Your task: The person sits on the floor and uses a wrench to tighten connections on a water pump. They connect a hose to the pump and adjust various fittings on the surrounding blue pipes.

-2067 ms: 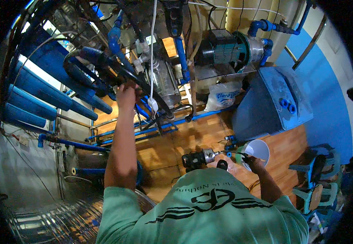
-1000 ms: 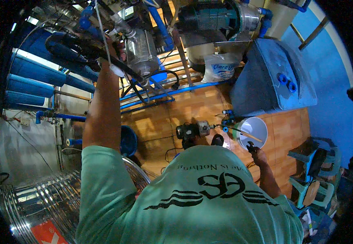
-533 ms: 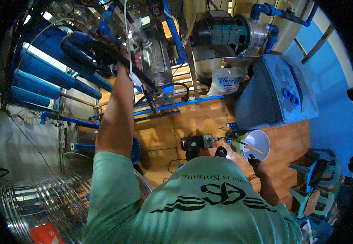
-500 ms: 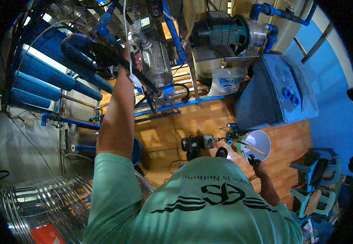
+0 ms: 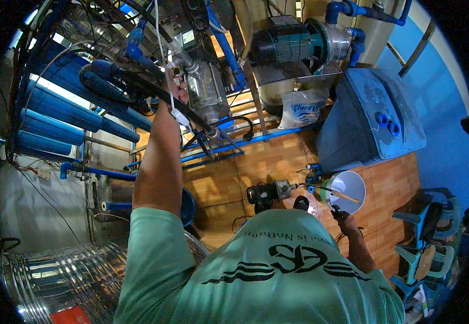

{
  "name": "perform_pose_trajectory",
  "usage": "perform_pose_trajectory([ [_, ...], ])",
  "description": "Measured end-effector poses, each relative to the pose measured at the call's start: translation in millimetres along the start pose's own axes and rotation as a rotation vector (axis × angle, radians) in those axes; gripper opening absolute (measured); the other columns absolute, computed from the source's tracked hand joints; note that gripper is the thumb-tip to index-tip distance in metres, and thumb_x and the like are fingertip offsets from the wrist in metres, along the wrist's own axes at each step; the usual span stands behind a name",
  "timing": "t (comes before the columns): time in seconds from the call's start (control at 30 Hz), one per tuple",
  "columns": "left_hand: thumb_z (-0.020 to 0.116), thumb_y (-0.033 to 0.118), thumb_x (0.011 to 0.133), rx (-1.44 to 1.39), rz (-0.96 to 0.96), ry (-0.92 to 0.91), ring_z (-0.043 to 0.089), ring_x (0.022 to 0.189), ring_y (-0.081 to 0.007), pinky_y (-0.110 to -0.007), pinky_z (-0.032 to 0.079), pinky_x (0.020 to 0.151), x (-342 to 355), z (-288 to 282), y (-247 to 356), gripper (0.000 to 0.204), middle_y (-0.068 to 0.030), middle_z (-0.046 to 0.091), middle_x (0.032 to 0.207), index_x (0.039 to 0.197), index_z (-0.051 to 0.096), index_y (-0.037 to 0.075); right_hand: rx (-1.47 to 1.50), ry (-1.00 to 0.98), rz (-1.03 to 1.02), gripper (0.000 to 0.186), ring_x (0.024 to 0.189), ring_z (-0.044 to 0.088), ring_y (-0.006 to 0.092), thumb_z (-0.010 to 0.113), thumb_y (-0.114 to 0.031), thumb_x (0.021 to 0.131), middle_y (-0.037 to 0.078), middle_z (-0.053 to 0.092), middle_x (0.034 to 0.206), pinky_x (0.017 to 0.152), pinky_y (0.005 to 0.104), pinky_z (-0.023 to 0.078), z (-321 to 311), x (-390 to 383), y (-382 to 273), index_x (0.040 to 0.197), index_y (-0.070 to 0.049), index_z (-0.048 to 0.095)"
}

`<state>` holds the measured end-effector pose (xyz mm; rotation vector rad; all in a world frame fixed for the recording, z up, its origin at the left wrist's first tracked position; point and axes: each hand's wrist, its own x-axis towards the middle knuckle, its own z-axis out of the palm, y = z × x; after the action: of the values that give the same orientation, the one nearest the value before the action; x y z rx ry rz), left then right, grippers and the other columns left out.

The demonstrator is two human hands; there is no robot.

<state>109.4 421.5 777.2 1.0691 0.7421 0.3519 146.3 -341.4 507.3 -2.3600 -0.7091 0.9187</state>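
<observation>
The shiny grey cylindrical housing (image 5: 202,89) is standing just to the right of the person's left hand (image 5: 177,93), among the pipework, while a long black tube (image 5: 194,114) is slanting across in front of the wrist. A thin white cable (image 5: 161,38) is hanging down over the same spot, its small white plastic fitting (image 5: 179,117) dangling near the wrist. Well apart, a small dark tool with a forked head (image 5: 336,210) is projecting from the person's right hand (image 5: 349,225), near the rim of a round white plastic bucket (image 5: 359,186).

The left hand's fingers are curling beside the housing; tubing is partly hiding them, so whether they are clamping anything, I cannot tell. The right hand is closing firmly around the dark tool.

The housing is gleaming with a smooth, glassy surface. A pale, straight stick (image 5: 346,196) is leaning inside the bucket, and a black-bodied motor with a silvery metal head (image 5: 269,192) is lying on the glossy, wood-patterned floor (image 5: 213,186).
</observation>
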Motion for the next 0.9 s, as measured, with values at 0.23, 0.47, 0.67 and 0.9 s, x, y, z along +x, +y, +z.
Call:
perform_pose_trajectory([
  [0.23,0.044,0.074,0.085,0.016,0.019,0.179,0.031,0.037,-0.0126,-0.029,0.021,0.035,-10.3,26.3,-4.6,0.056,0.0023,0.041,0.056,0.082,0.045,0.018,-0.032,-0.079,0.117,0.042,0.095,0.064,0.0309,0.046,-0.006,0.088,0.014,0.066,0.111,0.075,0.0414,0.053,-15.7,4.8,-36.1,0.125,-0.020,0.061],
  [0.47,0.053,0.071,0.083,-0.012,-0.003,0.188,0.036,0.033,-0.0123,-0.029,0.029,0.032,-19.5,36.5,-1.1,0.051,0.0038,0.047,0.054,0.074,0.051,0.021,0.073,-0.072,-0.053,0.036,0.098,0.064,0.0243,0.057,-0.028,0.094,0.015,0.066,0.111,0.081,0.0361,0.050,13.2,83.9,-123.2,0.127,-0.016,0.059],
  [0.67,0.048,0.075,0.082,-0.029,0.067,0.145,0.041,0.035,-0.0140,-0.032,0.031,0.033,-27.6,25.3,-2.2,0.056,0.0031,0.047,0.054,0.070,0.048,0.020,0.210,-0.304,-0.460,0.045,0.101,0.063,0.0198,0.061,-0.021,0.092,0.012,0.066,0.113,0.088,0.0329,0.048,36.5,165.8,-307.6,0.135,-0.017,0.050],
  [0.9,0.054,0.068,0.084,-0.065,0.254,0.357,0.034,0.033,-0.0115,-0.028,0.026,0.032,-27.4,49.6,-15.1,0.051,0.0024,0.047,0.049,0.071,0.051,0.019,0.562,-0.245,-0.778,0.042,0.092,0.061,0.0211,0.063,-0.020,0.089,0.009,0.063,0.106,0.083,0.0338,0.051,93.4,224.3,-436.0,0.128,-0.009,0.052],
])
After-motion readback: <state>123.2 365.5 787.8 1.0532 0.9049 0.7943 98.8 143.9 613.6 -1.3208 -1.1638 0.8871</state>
